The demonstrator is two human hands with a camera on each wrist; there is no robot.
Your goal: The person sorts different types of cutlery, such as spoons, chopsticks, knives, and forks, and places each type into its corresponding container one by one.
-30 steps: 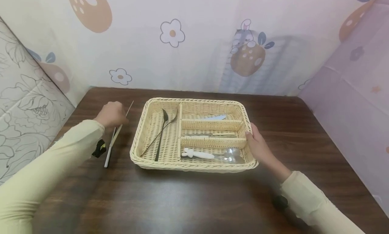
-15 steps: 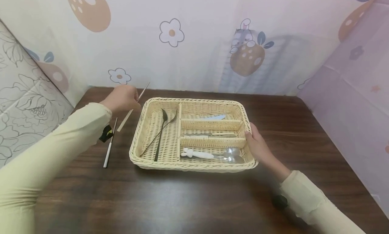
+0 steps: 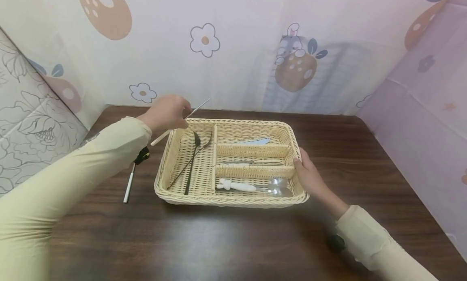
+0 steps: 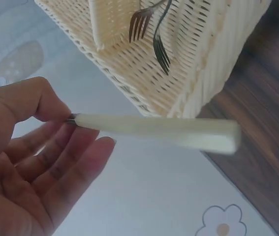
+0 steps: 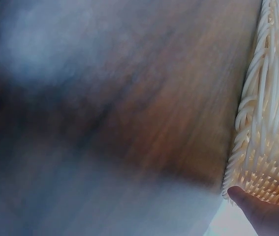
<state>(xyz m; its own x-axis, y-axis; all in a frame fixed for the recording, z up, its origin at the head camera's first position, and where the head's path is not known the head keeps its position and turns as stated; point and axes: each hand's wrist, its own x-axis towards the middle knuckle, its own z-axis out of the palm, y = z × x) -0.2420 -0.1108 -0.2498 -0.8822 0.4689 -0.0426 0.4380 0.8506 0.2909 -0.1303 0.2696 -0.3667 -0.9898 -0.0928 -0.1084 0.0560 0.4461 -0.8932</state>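
My left hand pinches a chopstick with a white handle and thin metal tip, raised over the back left corner of the wicker basket. In the left wrist view the chopstick's handle points away from thumb and fingertips. Left of the basket, a similar white-handled chopstick lies on the table, partly behind the wrist. My right hand holds the basket's right end, thumb on the rim; its other fingers are mostly hidden. Two dark forks lie crossed in the long left compartment.
Three smaller compartments lie to the right: a light-bladed knife at the back, thin white-and-metal utensils in the middle, spoons with a bunny-shaped white handle in front. Behind the dark table hangs a patterned curtain.
My left hand has lifted one chopstick off the table and carried it up and right to the basket's back left corner. The right hand and the basket stay nearly still.
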